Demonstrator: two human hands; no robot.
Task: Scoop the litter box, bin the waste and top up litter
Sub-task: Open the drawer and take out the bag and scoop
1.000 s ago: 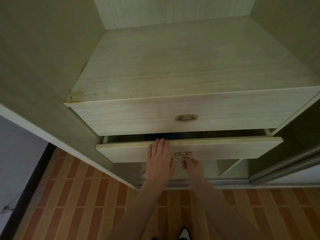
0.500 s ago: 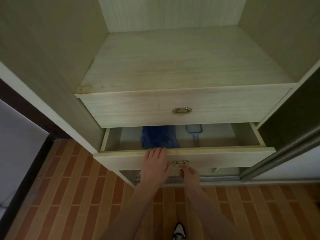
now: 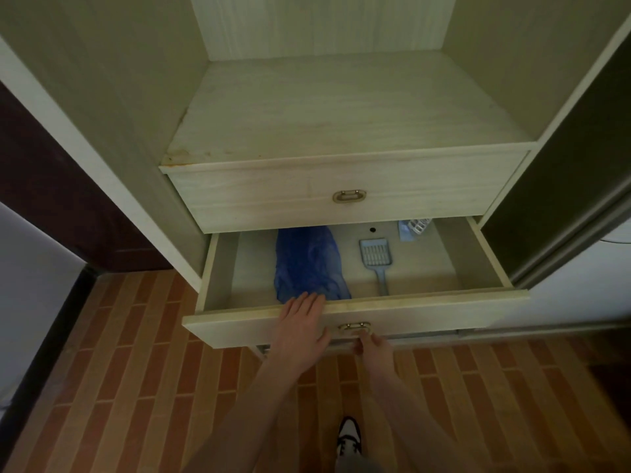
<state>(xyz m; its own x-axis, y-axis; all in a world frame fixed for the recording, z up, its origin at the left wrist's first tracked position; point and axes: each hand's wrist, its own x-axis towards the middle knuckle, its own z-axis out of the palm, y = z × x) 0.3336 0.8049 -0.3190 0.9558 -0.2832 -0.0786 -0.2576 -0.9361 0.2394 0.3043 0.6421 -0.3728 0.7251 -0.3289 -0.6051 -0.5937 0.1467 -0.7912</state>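
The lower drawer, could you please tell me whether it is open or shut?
Open: the lower drawer is pulled out, showing a blue bag and a litter scoop inside.

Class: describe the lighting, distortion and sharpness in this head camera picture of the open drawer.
Head view: dim, greenish light; wide-angle bending bows the wardrobe edges; the scoop and blue bag read clearly; the small pack at the back is too shadowed to identify.

Dim, greenish light is washing the head view, the upper drawer (image 3: 348,196) is casting shadow into the open drawer (image 3: 355,322), and wide-angle distortion is bending the soft edges.
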